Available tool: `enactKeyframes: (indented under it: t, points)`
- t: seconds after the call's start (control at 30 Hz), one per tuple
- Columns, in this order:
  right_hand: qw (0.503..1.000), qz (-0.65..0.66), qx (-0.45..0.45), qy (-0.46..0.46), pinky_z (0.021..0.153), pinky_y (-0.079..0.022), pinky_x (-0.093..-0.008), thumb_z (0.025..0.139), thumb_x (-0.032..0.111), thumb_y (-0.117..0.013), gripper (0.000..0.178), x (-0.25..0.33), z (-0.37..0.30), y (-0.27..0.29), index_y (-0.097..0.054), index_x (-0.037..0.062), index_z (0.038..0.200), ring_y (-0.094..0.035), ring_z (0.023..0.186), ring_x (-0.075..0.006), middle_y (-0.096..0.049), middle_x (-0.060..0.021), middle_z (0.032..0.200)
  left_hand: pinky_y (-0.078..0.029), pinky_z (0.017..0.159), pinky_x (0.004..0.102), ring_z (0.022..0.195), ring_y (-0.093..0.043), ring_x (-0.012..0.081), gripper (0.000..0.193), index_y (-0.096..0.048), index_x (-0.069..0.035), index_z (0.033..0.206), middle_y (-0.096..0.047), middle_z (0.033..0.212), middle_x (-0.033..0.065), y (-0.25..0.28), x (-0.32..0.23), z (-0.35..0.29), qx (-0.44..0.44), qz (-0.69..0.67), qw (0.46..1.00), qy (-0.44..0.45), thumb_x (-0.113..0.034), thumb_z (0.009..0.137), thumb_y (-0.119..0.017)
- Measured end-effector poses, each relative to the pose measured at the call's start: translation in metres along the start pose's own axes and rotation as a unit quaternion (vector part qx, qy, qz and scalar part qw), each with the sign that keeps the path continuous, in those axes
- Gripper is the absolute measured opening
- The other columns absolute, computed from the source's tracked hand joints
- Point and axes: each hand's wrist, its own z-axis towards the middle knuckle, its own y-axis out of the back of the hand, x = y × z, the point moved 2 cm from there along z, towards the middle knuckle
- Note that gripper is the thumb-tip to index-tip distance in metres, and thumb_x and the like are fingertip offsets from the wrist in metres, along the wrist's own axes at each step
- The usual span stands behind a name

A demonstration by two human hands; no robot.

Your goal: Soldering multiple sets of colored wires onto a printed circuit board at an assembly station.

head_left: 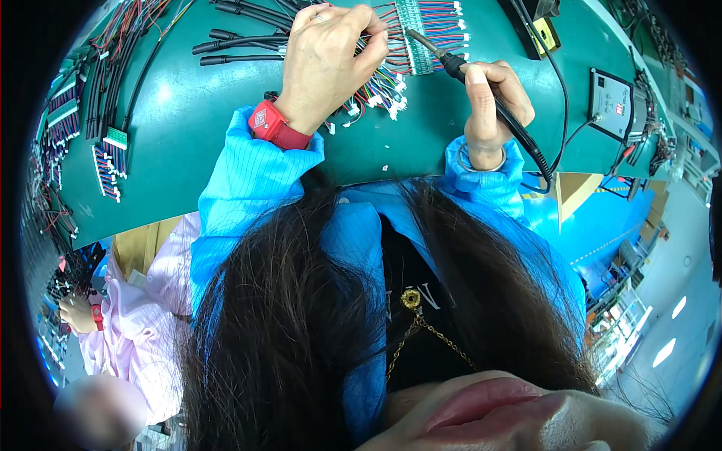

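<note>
My right hand point(496, 105) is closed around the handle of a soldering iron point(453, 65), whose metal tip points up and left onto a green strip of small circuit boards point(415, 41). Left of that strip, my left hand point(331, 64) has thumb and fingers pinched together on what looks like a thin wire at the board's edge; the fingertips partly hide it. Thin coloured wires with white plugs point(459, 36) run out of the strip's right side. Black sheathed cables point(241, 59) lie left of my left hand, partly behind it. Below the strip sits a bunch of wires with white connectors point(392, 98).
A soldering station point(611, 104) stands at the right, with the iron's black cord point(562, 98) looping nearby. A black and yellow box point(543, 34) is at the back right. More cable bundles point(113, 83) lie left on the green mat point(180, 143). Another person's pink sleeve point(139, 338) shows lower left.
</note>
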Motion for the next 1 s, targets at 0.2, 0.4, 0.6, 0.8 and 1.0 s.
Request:
enactKeyframes:
  t: [0.2, 0.4, 0.6, 0.8, 1.0]
  points:
    - [1.0, -0.002, 0.001, -0.005, 0.049, -0.037, -0.0243, 0.081, 0.0, -0.068, 0.006, 0.001, -0.001, -0.001, -0.067, -0.004, 0.077, -0.053, 0.053, -0.0118, -0.057, -0.0065, 0.062, -0.045, 0.091, 0.0398, 0.081, -0.067, 0.0215, 0.009, -0.064, -0.007, 0.084, -0.073, 0.086, 0.0016, -0.001, 0.002, -0.001, -0.003, 0.006, 1.0, -0.006, -0.015, 0.085, -0.069]
    - [1.0, 0.004, 0.002, -0.005, 0.049, -0.037, -0.0245, 0.081, 0.0, -0.068, 0.006, 0.001, -0.001, -0.002, -0.067, -0.0041, 0.077, -0.053, 0.053, -0.0118, -0.057, -0.0067, 0.063, -0.044, 0.091, 0.0396, 0.08, -0.067, 0.0213, 0.008, -0.065, -0.008, 0.084, -0.073, 0.085, 0.0018, 0.002, 0.001, 0.0, -0.006, -0.001, 1.0, -0.011, -0.015, 0.085, -0.069]
    - [1.0, -0.002, 0.007, -0.005, 0.049, -0.037, -0.0249, 0.081, 0.001, -0.068, 0.007, 0.0, -0.001, 0.0, -0.066, -0.0041, 0.076, -0.053, 0.054, -0.012, -0.057, -0.007, 0.062, -0.045, 0.09, 0.0395, 0.082, -0.067, 0.021, 0.008, -0.066, -0.008, 0.084, -0.072, 0.084, 0.0015, -0.002, 0.0, -0.001, -0.007, 0.019, 1.0, -0.006, -0.015, 0.085, -0.07]
    - [1.0, -0.007, 0.01, 0.0, 0.049, -0.036, -0.0253, 0.081, 0.002, -0.068, 0.007, -0.001, -0.003, -0.001, -0.066, -0.0038, 0.077, -0.051, 0.054, -0.0118, -0.057, -0.0069, 0.063, -0.043, 0.086, 0.0409, 0.08, -0.062, 0.0274, 0.008, -0.061, -0.006, 0.079, -0.064, 0.076, 0.0096, 0.004, -0.009, 0.005, -0.03, -0.029, 0.999, 0.03, -0.008, 0.077, -0.069]
    - [1.0, -0.01, 0.011, 0.0, 0.049, -0.036, -0.0254, 0.081, 0.002, -0.069, 0.008, -0.001, -0.002, -0.001, -0.066, -0.0037, 0.077, -0.051, 0.054, -0.0118, -0.056, -0.0067, 0.063, -0.043, 0.082, 0.0396, 0.074, -0.06, 0.0281, 0.009, -0.059, -0.005, 0.076, -0.061, 0.072, 0.01, 0.006, -0.011, 0.008, -0.034, -0.011, 0.999, 0.012, -0.008, 0.077, -0.068]
